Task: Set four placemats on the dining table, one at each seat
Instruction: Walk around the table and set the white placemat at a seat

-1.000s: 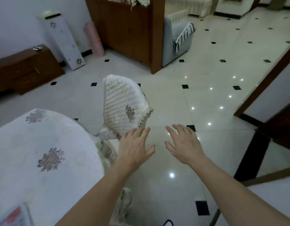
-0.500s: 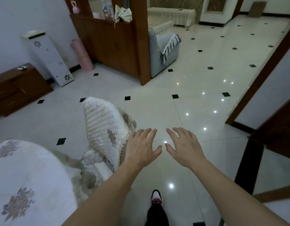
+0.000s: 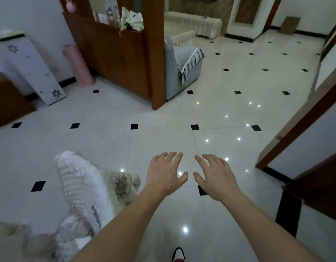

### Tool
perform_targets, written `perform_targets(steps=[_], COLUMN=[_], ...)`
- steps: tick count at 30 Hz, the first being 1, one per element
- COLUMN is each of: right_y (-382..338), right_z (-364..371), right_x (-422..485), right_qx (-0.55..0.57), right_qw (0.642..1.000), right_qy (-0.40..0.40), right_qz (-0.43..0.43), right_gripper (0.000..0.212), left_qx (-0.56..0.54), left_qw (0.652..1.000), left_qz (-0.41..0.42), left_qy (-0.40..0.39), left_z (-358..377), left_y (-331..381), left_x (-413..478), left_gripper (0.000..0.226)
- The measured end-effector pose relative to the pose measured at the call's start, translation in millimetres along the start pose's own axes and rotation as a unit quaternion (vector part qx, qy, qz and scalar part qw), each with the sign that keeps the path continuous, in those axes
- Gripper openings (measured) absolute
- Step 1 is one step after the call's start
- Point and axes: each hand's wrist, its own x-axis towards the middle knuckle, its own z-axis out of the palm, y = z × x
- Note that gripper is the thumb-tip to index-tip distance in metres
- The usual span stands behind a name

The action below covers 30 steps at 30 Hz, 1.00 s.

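At the bottom left, a corner of the blurry white tabletop (image 3: 10, 241) peeks in. Just beside it stands a chair (image 3: 82, 188) with a soft quilted cover. Next comes the left hand (image 3: 165, 173), fingers spread wide, palm down, holding nothing, over the shiny floor (image 3: 163, 129). The right hand (image 3: 216, 176) is near it, spread the same way, thumbs close but not touching.

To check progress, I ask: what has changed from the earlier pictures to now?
The view has swung away from the table, now only an edge at lower left; the chair slid down-left; a shoe appeared. Nothing taken or released: left hand and right hand stay open, empty.
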Motion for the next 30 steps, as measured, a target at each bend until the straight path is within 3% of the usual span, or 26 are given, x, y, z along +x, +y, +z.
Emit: perform_targets(steps=[17,24,30], right_y=[7,-12,-47], right_z=[25,50,55], right_x=[258,409,531], right_qx=[0.022,0.048,0.052], right_qw=[0.995,0.982,0.961], right_qy=[-0.013,-0.021,-0.017], right_qz=[-0.094,-0.180,-0.271], right_gripper=[0.063,0.057,0.055], left_qx=[0.014,0.043,0.037], left_qw=[0.996,0.983,0.959], left_qz=[-0.086,-0.175,-0.277], left_qy=[-0.005,-0.013,0.040], left_z=[13,17,-4], left_y=[-102,-178,-239], left_x=[190,281,348], left_gripper=[0.068,0.069,0.068])
